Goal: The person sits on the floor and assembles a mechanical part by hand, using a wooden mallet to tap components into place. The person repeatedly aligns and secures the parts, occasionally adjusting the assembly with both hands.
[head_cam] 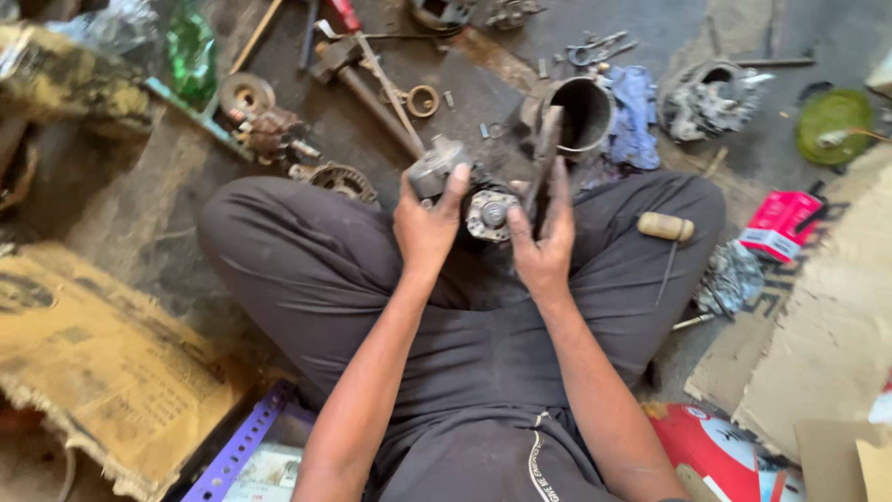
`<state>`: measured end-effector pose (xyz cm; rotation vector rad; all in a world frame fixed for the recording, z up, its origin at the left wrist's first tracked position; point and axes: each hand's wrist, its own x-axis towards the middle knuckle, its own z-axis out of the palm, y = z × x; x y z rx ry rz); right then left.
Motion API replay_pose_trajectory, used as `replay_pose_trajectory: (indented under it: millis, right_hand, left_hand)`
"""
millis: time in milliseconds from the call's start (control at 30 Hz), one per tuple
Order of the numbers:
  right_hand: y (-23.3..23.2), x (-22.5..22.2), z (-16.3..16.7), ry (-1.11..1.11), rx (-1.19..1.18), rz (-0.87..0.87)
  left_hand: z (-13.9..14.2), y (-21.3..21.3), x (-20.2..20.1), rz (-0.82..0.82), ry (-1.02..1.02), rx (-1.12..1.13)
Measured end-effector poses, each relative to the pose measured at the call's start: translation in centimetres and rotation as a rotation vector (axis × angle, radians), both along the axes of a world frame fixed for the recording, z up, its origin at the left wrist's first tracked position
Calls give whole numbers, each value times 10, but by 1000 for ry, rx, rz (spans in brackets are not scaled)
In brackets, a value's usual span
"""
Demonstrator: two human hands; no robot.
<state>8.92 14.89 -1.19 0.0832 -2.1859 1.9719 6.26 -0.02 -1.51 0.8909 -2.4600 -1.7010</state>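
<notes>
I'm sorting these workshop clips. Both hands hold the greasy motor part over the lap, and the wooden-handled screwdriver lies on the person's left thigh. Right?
Not quite. In the head view the screwdriver lies on the right thigh. Both the left hand and right hand do hold the motor part.

Bare forearms, dark grey trousers

A wooden-handled screwdriver (667, 229) lies near a blue rag (634, 113).

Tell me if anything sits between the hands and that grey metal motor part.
Nothing visible does. The left hand grips the grey metal motor part directly, and the right hand rests against its other side.
</notes>
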Motion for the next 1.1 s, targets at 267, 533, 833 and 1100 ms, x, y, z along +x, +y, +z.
replay_pose_trajectory:
  millis: [267, 533, 833, 1100]
  right_hand:
    - [12, 7, -14, 26, 16, -90]
    - [11, 3, -16, -25, -96, -165]
    - [23, 5, -21, -126, -256, -43]
    - [15, 8, -11, -19, -89, 107]
  left_hand:
    - [15, 20, -8, -73, 350, -88]
    - [10, 37, -11, -5, 523, -271]
    - [4, 31, -17, -26, 500, -176]
    - [1, 21, -16, -38, 549, 111]
